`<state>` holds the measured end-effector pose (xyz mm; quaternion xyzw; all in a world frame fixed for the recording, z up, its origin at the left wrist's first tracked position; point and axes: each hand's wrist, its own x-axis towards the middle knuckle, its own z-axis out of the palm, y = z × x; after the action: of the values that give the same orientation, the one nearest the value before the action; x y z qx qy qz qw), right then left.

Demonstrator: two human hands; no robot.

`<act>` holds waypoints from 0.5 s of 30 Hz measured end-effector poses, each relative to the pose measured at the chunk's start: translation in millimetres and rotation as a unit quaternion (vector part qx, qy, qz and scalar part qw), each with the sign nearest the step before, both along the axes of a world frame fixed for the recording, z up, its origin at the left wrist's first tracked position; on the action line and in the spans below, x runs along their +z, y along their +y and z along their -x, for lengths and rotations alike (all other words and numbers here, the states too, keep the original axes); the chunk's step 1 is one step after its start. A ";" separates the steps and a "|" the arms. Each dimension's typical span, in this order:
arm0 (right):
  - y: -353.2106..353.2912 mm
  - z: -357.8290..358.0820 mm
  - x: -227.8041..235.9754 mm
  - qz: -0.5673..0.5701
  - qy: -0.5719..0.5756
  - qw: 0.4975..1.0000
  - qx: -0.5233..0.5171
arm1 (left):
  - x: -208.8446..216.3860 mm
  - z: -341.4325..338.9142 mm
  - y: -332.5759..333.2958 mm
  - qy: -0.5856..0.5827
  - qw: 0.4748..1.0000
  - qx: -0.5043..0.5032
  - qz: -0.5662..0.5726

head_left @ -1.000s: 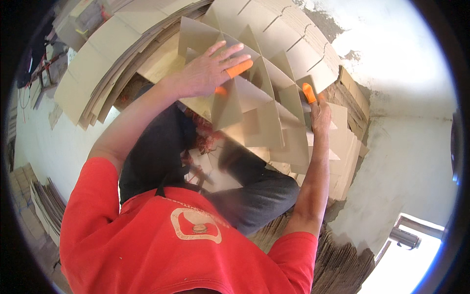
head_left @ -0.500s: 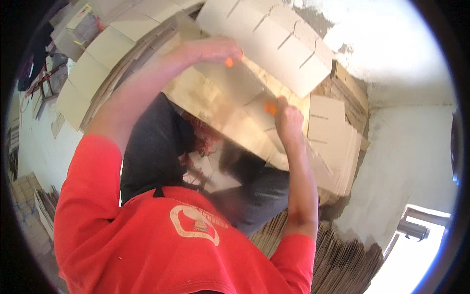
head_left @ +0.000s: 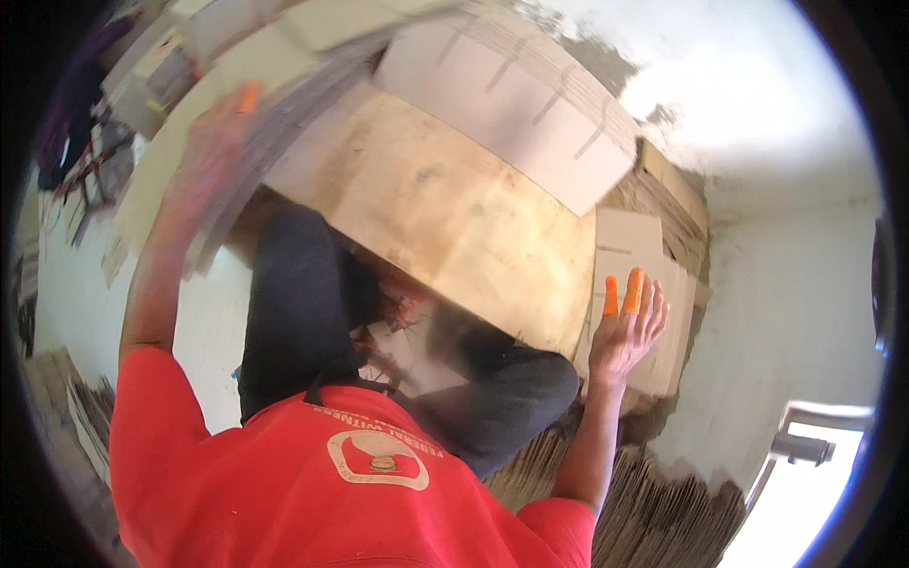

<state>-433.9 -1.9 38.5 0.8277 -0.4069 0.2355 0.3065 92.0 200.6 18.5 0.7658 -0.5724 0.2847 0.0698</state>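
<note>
My right hand hovers at the near edge of a stack of slotted cardboard sheets on the right. Its fingers are stretched apart with nothing in them, and orange covers sit on the thumb and a finger. Over at the far left, my left hand is smeared by motion above a pile of pale cardboard; an orange cover shows at its tip. Whether it touches a sheet there I cannot tell. Between the hands lies a bare wooden board, across and beyond my knees.
A thick stack of slotted cardboard sheets rests on the board's far side. More flat cardboard stands on edge at the lower right, near a bright window opening. A pale wall closes off the right side.
Both hands have let go of the cardboard sheet held over the board. My left hand has swung left to the pale pile; my right hand has moved right and nearer, opening.
</note>
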 end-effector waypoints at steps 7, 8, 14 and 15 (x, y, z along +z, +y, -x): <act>-66.3 151.1 -76.5 -0.158 -0.048 0.932 -0.322 | -119.5 -102.0 18.6 0.015 0.977 0.132 -0.165; -69.9 156.0 -79.3 -0.193 -0.050 0.911 -0.361 | -119.4 -101.4 17.9 0.022 0.979 0.112 -0.168; -99.1 172.3 -97.4 -0.292 -0.062 0.840 -0.452 | -69.9 -94.0 4.2 0.083 0.953 0.110 -0.271; -104.4 175.6 -100.6 -0.284 -0.062 0.846 -0.447 | -68.3 -99.4 9.1 0.089 0.961 0.083 -0.250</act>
<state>-609.5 -106.4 -62.1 0.5903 -0.8004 -0.0019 0.1042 191.4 209.6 -49.9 0.8258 -0.5513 0.0681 -0.0975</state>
